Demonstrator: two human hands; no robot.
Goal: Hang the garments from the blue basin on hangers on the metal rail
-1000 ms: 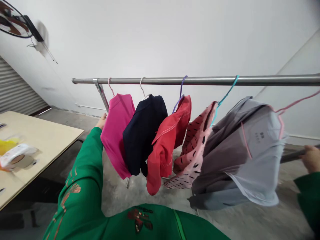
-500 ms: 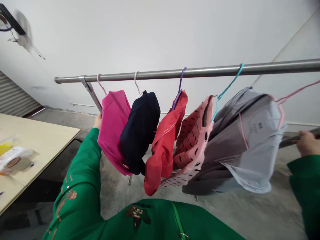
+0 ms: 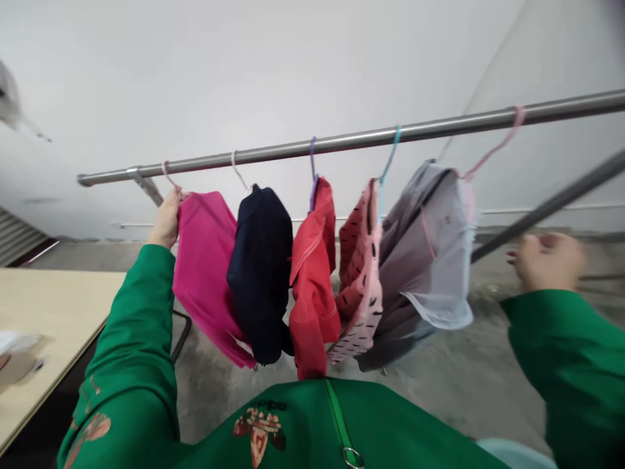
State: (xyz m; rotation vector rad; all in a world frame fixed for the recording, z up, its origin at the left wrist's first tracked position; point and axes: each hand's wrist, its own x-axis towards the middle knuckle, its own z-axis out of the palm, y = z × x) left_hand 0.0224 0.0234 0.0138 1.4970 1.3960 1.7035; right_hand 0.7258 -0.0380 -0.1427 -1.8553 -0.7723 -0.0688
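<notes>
My left hand [image 3: 166, 218] is closed at the base of the pink hanger's [image 3: 168, 174] hook, beside the shoulder of a magenta shirt [image 3: 208, 260]. Its fingertips are partly hidden. My right hand [image 3: 551, 260] is off the rack, loosely curled with fingers apart and nothing visible in it, right of a grey garment [image 3: 415, 254] on another pink hanger [image 3: 495, 146]. Between them hang a navy garment [image 3: 261, 260] on a white hanger, a red one [image 3: 315, 273] on a purple hanger, and a pink black-flecked one [image 3: 361, 286] on a turquoise hanger.
A metal rail [image 3: 273, 153] carries all the hangers, with a support bracket [image 3: 145, 185] at left and a slanting bar [image 3: 561, 202] at right. A pale table [image 3: 58, 312] stands left. The rim of a light blue container [image 3: 517, 453] shows at bottom right. Behind is a white wall.
My left hand has moved from the rack's support up to the pink hanger. My right hand has let go of the bar at the right. The view has shifted right.
</notes>
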